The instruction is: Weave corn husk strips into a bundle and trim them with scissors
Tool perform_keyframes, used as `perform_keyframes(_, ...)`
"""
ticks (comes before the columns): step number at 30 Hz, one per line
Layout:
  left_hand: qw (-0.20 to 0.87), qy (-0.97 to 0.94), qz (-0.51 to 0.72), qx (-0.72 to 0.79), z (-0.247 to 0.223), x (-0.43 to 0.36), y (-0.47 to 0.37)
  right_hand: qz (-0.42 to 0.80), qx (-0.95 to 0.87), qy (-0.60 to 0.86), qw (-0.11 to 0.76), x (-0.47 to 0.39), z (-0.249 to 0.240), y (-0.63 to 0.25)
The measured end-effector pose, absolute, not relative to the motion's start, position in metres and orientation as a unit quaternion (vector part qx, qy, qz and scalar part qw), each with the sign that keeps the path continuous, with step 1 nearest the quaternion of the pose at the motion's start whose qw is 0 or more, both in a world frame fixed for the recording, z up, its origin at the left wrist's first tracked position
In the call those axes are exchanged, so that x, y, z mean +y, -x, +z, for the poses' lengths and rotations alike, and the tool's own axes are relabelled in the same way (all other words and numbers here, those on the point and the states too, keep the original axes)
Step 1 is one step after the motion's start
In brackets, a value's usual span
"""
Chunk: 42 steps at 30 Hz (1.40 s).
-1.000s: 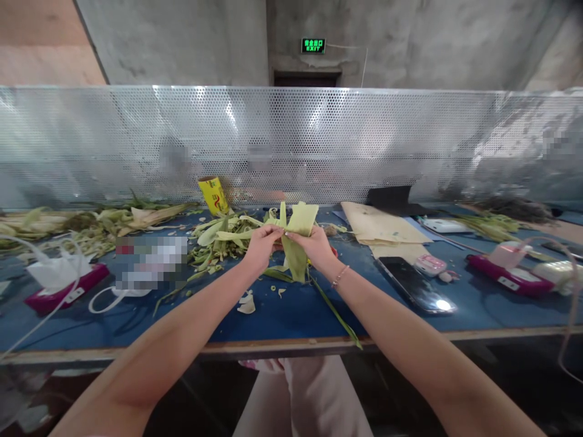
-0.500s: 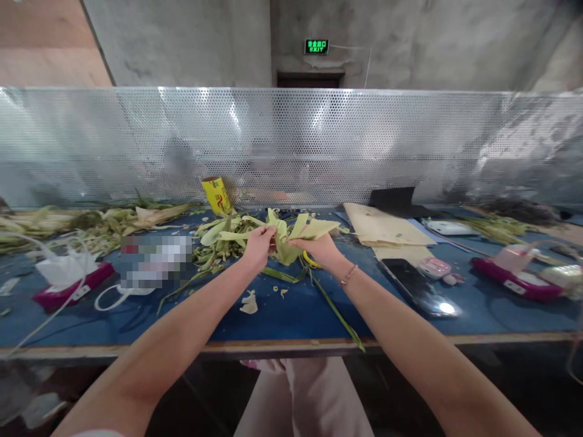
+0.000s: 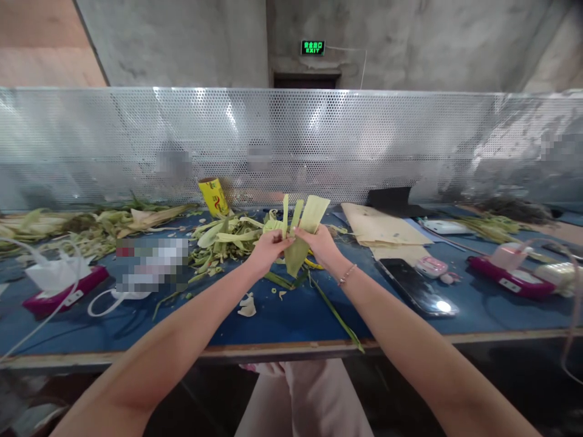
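Observation:
Between my two hands is a pale green corn husk point(image 3: 297, 255), split into upright strips at the top and tapering to a point below. My left hand point(image 3: 269, 247) pinches its left side, fingers closed. On the right side my right hand point(image 3: 319, 241) grips the wider strip with thumb and fingers. Just behind and left of my left hand lies a heap of husk pieces point(image 3: 223, 240). A yellow ring-shaped thing point(image 3: 314, 264) shows partly beneath my right hand. A long green strip point(image 3: 337, 315) runs toward the table's front edge.
A yellow can-like tube point(image 3: 213, 197) stands by the perforated metal screen point(image 3: 291, 139). More husks point(image 3: 109, 227) lie at left. Magenta power strips point(image 3: 68, 291) with cables sit on both sides. A phone point(image 3: 414, 288), pink case point(image 3: 432, 267) and brown paper point(image 3: 382, 224) lie right.
My hands have come closer together on the husk. Its strips, earlier leaning out to the sides, now stand upright, and its pointed end hangs lower.

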<state>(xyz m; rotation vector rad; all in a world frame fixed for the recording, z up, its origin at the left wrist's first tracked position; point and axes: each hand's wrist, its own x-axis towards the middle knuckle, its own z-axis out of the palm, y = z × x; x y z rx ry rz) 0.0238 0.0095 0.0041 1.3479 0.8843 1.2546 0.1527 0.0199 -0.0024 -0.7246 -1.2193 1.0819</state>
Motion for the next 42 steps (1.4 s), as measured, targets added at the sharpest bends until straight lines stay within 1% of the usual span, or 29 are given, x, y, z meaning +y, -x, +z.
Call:
perform_keyframes(3, 0.531, -0.560, 0.521, 0.364, 0.005, 0.013, -0.021, 0.518, -0.563, 0.293, 0.574, 0.018, -0.001, -0.155)
perform_keyframes(5, 0.534, -0.542, 0.537, 0.363, 0.007, 0.014, -0.019, 0.521, -0.583, 0.291, 0.551, 0.019, -0.002, -0.157)
perform_keyframes(12, 0.575, -0.460, 0.561, 0.378, 0.008, 0.017, -0.022, 0.385, -0.646, 0.339, 0.565, 0.019, -0.003, -0.158)
perform_keyframes(17, 0.578, -0.425, 0.571, 0.400, 0.006, 0.022, -0.020, 0.353, -0.684, 0.304, 0.561, 0.008, 0.006, -0.158)
perform_keyframes(22, 0.573, -0.430, 0.573, 0.399, 0.004, 0.024, -0.018, 0.391, -0.668, 0.298, 0.559, 0.007, 0.006, -0.157)
perform_keyframes(26, 0.582, -0.445, 0.549, 0.401, 0.005, 0.019, -0.021, 0.414, -0.627, 0.309, 0.582, 0.012, 0.003, -0.157)
perform_keyframes(32, 0.603, -0.472, 0.512, 0.389, 0.008, 0.009, -0.025, 0.503, -0.534, 0.323, 0.597, 0.019, 0.002, -0.161)
perform_keyframes(37, 0.624, -0.490, 0.472, 0.384, 0.009, 0.007, -0.024, 0.483, -0.490, 0.348, 0.637, 0.026, 0.001, -0.168)
perform_keyframes(39, 0.628, -0.489, 0.481, 0.368, 0.009, 0.008, -0.023, 0.480, -0.493, 0.355, 0.633, 0.027, 0.000, -0.169)
perform_keyframes(42, 0.613, -0.491, 0.499, 0.366, 0.009, 0.010, -0.022, 0.503, -0.527, 0.356, 0.584, 0.023, 0.000, -0.167)
